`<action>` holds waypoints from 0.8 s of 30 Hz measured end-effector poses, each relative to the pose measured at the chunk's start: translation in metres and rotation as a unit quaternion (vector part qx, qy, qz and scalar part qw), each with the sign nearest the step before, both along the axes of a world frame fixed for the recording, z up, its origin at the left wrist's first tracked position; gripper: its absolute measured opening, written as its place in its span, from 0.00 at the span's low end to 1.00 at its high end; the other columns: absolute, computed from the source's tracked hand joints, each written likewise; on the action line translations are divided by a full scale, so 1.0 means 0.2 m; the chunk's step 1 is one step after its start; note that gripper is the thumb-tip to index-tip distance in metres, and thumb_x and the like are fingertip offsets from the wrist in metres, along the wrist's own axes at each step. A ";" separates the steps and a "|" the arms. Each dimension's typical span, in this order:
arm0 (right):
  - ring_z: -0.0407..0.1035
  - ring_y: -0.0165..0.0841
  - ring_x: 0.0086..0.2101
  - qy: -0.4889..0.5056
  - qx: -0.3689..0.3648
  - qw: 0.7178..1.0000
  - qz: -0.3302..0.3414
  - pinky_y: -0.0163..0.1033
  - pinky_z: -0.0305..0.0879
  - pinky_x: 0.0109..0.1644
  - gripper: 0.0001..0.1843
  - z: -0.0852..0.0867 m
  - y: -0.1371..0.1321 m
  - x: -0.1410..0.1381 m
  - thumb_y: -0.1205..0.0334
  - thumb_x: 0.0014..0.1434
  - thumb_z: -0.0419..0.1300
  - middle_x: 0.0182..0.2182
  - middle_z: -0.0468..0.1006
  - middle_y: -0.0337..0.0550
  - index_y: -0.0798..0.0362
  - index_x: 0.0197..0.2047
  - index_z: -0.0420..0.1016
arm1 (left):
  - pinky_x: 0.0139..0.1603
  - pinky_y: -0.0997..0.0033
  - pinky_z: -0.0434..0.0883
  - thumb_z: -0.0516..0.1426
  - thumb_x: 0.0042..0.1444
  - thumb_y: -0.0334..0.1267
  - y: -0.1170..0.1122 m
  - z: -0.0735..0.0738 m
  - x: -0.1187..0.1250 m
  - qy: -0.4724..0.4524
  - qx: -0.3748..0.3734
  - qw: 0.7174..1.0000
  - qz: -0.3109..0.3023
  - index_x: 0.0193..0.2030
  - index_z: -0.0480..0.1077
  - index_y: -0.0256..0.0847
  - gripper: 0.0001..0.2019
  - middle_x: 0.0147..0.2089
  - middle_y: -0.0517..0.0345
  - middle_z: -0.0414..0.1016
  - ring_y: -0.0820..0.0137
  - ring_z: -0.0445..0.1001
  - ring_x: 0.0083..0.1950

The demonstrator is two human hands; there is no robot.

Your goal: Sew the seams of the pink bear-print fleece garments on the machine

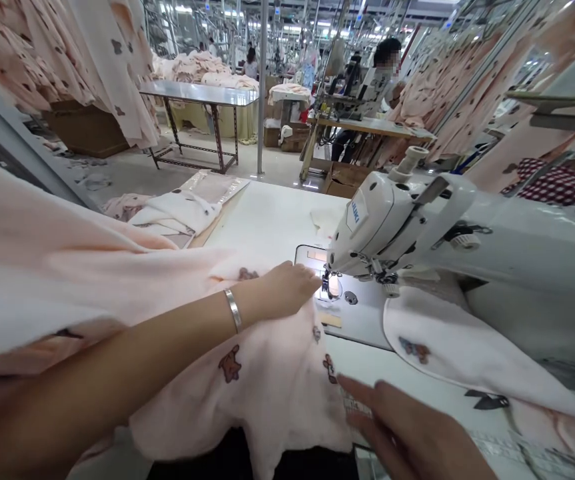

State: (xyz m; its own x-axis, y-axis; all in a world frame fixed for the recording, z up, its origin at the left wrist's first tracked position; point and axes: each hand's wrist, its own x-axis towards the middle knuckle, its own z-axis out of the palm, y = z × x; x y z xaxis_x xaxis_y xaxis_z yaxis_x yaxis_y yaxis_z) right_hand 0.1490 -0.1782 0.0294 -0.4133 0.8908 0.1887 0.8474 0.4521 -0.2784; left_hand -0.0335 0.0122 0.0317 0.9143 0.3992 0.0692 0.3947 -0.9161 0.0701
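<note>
A pale pink fleece cloth point(277, 373) with small printed bears lies over the front of the sewing table and hangs down over its edge. My left hand point(287, 290), with a silver bracelet at the wrist, is closed on the cloth's upper edge, just left of the presser foot point(326, 283). Its fingertips are partly hidden. Near the cloth's right edge is my right hand point(407, 420), fingers stretched out and apart; whether they touch the cloth I cannot tell. The white sewing machine point(387, 213) stands over the lit needle plate point(364, 317).
Another pink fabric piece point(437, 333) lies right of the needle, beside black thread snips point(487, 400). Folded fabric point(177, 213) sits at the table's far left. Beyond are a metal table point(202, 93), hanging pink garments point(462, 73) and a co-worker point(384, 73) at another machine.
</note>
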 end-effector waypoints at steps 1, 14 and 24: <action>0.70 0.28 0.23 -0.024 0.040 0.999 -0.006 0.31 0.62 0.24 0.18 0.01 0.06 -0.01 0.63 0.65 0.49 0.25 0.72 0.35 0.47 0.57 0.63 | 0.33 0.69 0.60 0.48 0.52 0.20 0.00 0.00 -0.01 -0.003 -0.003 1.000 0.003 0.31 0.61 0.37 0.08 0.33 0.55 0.69 0.70 0.66 0.31; 0.63 0.30 0.24 -0.081 0.120 0.989 0.040 0.36 0.49 0.25 0.14 -0.09 0.41 0.02 0.71 0.60 0.49 0.24 0.71 0.38 0.53 0.43 0.73 | 0.47 0.56 0.62 0.47 0.55 0.22 -0.16 0.08 0.01 -0.079 0.078 0.981 0.158 0.38 0.63 0.36 0.09 0.41 0.49 0.67 0.60 0.66 0.44; 0.65 0.38 0.39 0.039 0.093 0.990 0.095 0.42 0.61 0.39 0.12 -0.11 0.11 -0.14 0.65 0.61 0.56 0.39 0.74 0.48 0.56 0.48 0.71 | 0.66 0.55 0.51 0.51 0.62 0.48 -0.16 -0.04 -0.11 -0.077 -0.051 0.996 -0.017 0.49 0.67 0.40 0.15 0.60 0.50 0.64 0.60 0.58 0.63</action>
State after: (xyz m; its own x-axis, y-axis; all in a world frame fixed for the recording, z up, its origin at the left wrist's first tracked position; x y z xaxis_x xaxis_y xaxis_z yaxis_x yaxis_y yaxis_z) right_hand 0.1206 -0.1570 0.0068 -0.5474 0.7452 0.3809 0.7217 0.6508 -0.2360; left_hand -0.0551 -0.0193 0.0244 0.9090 0.3803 0.1708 0.3407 -0.9137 0.2215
